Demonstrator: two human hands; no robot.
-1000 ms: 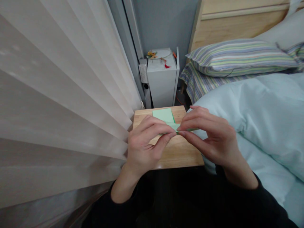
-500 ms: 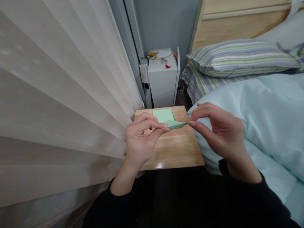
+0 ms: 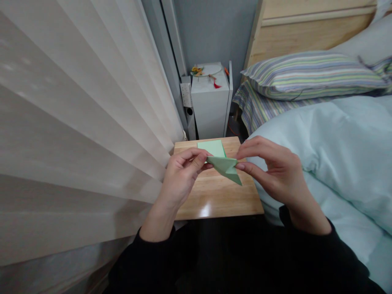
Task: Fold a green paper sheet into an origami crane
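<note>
A folded piece of light green paper is held in the air over the small wooden table. My left hand pinches its left end between thumb and fingers. My right hand grips the right side near the upper corner, thumb below and fingertips above. One pointed flap of the paper hangs down to the right, below my right thumb. Behind it, a pad of light green square paper lies at the far side of the table, partly covered by the held paper.
The wooden table stands between a pale curtain on the left and a bed with a light blue quilt on the right. Beyond it is a white cabinet with small ornaments on top. A striped pillow lies on the bed.
The folded paper has turned from nearly edge-on to show its broad face, with a point now hanging down. My right hand has moved slightly left, and my left thumb has shifted up.
</note>
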